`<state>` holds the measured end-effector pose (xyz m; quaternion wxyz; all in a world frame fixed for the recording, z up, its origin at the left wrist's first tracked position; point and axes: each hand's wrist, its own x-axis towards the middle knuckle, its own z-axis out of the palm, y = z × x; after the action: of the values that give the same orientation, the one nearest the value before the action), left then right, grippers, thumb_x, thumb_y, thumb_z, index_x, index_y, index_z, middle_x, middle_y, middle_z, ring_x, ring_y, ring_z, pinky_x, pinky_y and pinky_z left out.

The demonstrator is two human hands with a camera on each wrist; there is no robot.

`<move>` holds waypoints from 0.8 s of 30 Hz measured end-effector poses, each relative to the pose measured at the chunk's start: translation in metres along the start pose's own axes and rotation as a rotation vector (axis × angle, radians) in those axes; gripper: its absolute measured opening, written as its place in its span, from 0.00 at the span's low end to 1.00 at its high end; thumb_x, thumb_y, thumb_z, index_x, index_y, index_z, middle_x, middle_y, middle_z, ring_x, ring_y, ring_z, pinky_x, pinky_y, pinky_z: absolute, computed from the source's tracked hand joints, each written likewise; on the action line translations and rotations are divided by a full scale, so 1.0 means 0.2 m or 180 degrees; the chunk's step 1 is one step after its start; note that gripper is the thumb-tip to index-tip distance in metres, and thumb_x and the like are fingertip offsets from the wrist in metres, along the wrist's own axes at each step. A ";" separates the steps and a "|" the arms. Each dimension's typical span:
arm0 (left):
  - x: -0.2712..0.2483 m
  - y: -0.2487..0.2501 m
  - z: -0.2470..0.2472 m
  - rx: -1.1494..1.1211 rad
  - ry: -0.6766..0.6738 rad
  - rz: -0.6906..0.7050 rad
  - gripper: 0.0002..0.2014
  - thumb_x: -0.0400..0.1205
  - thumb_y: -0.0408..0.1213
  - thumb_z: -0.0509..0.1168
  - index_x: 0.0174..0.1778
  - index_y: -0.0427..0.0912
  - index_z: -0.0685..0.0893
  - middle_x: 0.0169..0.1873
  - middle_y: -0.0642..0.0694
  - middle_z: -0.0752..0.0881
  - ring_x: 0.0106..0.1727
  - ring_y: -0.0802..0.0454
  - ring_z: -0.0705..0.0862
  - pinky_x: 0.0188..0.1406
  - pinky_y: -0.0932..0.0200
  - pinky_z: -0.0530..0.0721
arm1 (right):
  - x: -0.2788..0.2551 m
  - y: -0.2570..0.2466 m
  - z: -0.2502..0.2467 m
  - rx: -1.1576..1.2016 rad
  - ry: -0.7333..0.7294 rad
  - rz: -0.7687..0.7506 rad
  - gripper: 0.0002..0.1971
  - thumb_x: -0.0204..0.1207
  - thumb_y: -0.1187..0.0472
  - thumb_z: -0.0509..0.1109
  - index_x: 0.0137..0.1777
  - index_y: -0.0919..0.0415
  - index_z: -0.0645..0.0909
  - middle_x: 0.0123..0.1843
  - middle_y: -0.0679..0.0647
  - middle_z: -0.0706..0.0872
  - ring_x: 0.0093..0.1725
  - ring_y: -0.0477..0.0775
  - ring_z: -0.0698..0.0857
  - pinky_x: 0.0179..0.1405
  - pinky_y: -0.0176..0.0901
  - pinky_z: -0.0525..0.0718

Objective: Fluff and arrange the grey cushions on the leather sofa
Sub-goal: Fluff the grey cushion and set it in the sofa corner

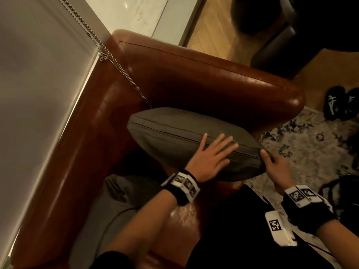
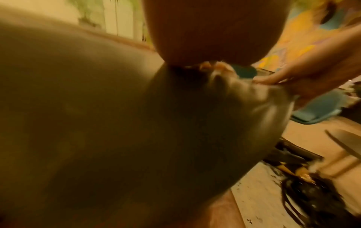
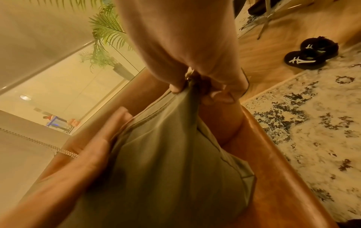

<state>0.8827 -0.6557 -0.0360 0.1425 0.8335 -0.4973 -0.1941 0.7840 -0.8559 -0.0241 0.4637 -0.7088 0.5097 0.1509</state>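
Standing on edge against the arm of the leather sofa [image 1: 194,74], the grey cushion [image 1: 174,133] is steadied by the left hand [image 1: 207,162], fingers straight and spread flat; the right hand [image 1: 275,167] pinches its near corner.

Black slippers [image 3: 310,53] sit at the patterned rug's [image 3: 304,123] edge, a palm plant [image 3: 106,30] behind.

Glowing dim and amber throughout; glare catching on the leather armrest [image 1: 252,78]; blurring heavily across the left wrist view; bending at the edges; shadowing the sofa seat.
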 end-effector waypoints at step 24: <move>-0.16 -0.97 -0.46 -0.1102 0.1687 -0.3401 0.22 0.85 0.44 0.56 0.27 0.36 0.72 0.21 0.49 0.67 0.32 0.45 0.71 0.32 0.60 0.59 | -0.01 -0.02 -0.07 0.0096 0.0256 -0.0611 0.22 0.81 0.47 0.61 0.36 0.66 0.82 0.34 0.65 0.82 0.37 0.60 0.79 0.35 0.50 0.73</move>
<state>1.0625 -0.5335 -0.0317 0.2774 0.9519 0.0796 -0.1029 0.7833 -0.8661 -0.0135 0.4659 -0.7527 0.4599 0.0696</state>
